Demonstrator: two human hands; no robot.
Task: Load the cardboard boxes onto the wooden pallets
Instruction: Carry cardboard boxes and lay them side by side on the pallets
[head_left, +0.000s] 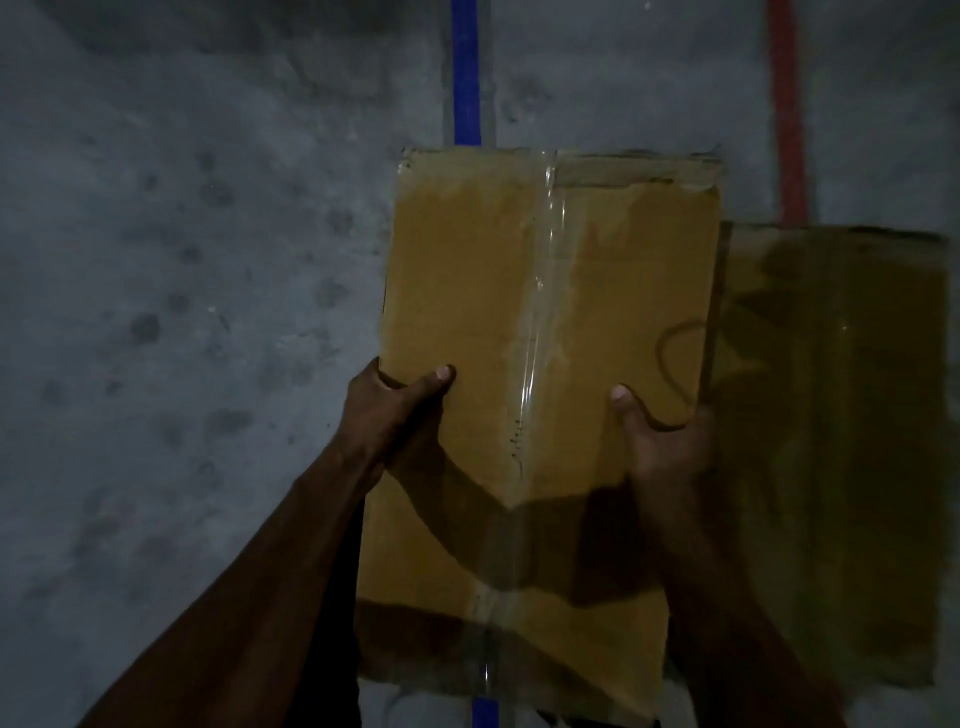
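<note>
**CARRIED BOX: DROP AND PLACEMENT HAZARDS**

Held in both hands: one cardboard box (524, 322), taped along its centre seam with clear tape (545, 270), raised above the concrete floor (182, 312). Left hand (395, 410) clamped on the left edge, thumb across the top face, fingers hidden underneath. Right hand (660, 431) clamped likewise on the right edge, thumb on top, fingers out of sight below. Both grips closed firmly on the box, set toward its near half rather than its middle.

A second box (831, 441) resting just to the right, lower and in deep shadow. No wooden pallet visible anywhere in view (destination therefore unconfirmed).

Likely faults from here:

- Forward tip. Far half unsupported; with a heavy or shifting load, risk of the far end dipping and sliding out of the thumbs.
- Edge failure. Top far flap already torn and frayed; possible crushing or tearing of softened cardboard under thumb pressure.
- Collision with the second box. Right hand and right edge very near it; a sideways swing likely to snag knuckles or knock the load askew.
- Misplacement. Poor lighting and a blocked downward view (box covering the feet); danger of tripping or of setting down off target.
- Seam split. Weight unknown; cannot tell whether the tape underneath is sound.

Recommended: hands shifted toward mid-length before travel.
</note>
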